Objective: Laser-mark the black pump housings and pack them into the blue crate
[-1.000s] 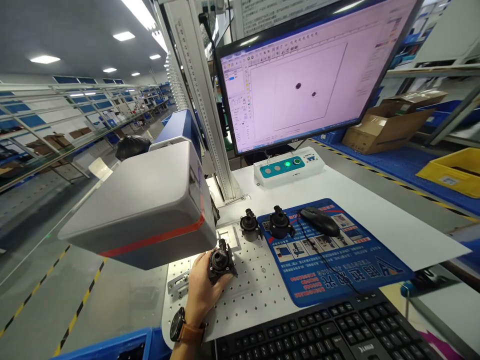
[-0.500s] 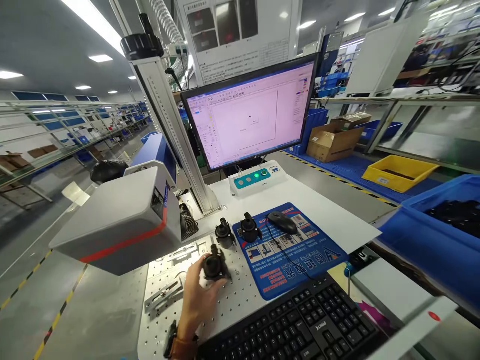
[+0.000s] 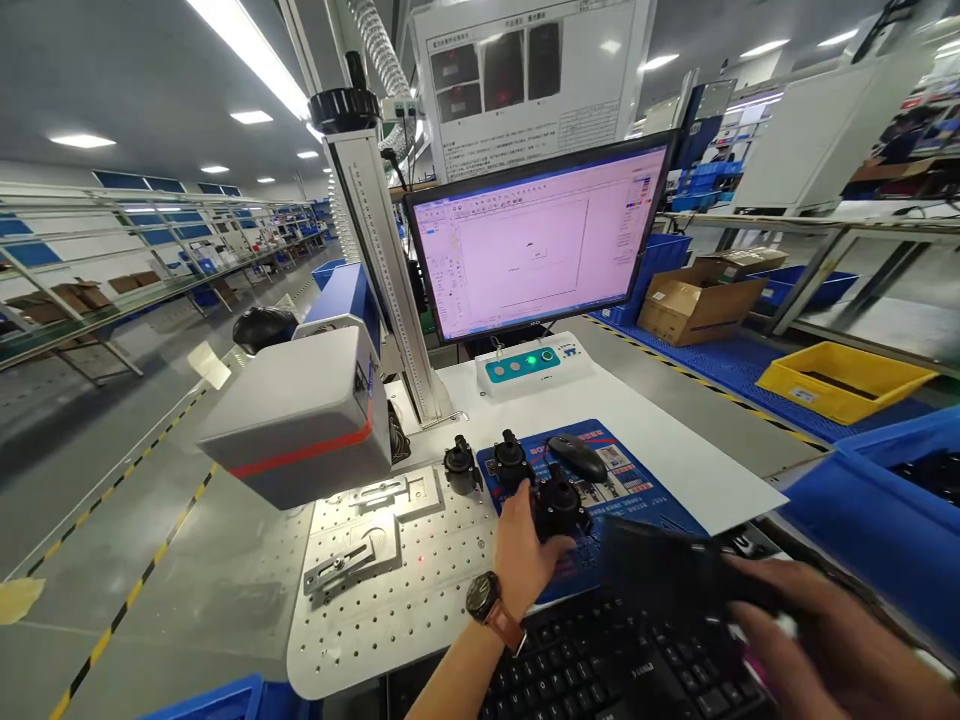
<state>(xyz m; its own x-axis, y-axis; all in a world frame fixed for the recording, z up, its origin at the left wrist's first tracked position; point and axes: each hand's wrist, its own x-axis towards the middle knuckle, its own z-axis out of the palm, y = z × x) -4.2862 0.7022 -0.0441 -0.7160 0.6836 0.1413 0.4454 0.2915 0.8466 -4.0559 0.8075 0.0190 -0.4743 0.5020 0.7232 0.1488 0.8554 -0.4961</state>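
Observation:
My left hand point(image 3: 525, 550), a watch on its wrist, is closed around a black round part with a stub on top point(image 3: 559, 505), which looks like a small pump, over the blue mouse pad point(image 3: 645, 505). Two similar black parts stand close by: one on the mouse pad's left corner point(image 3: 510, 460), another on the perforated metal plate point(image 3: 461, 468). Above the keyboard point(image 3: 577, 660), my right hand point(image 3: 817, 620) grips a dark, flat, blocky object point(image 3: 660, 565), too smeared by motion to identify.
A grey machine head with a red stripe point(image 3: 300, 410) overhangs the plate, beside an upright column point(image 3: 386, 270). Slotted metal brackets point(image 3: 341, 565) are on the plate. Behind are a monitor point(image 3: 540, 240) and button box point(image 3: 525, 365). A mouse point(image 3: 576, 457) sits on the pad; blue bins point(image 3: 862, 530) stand right.
My left hand has carried the black round part rightward from the metal plate to the mouse pad. My right hand has entered from the right with the dark object. The view has shifted.

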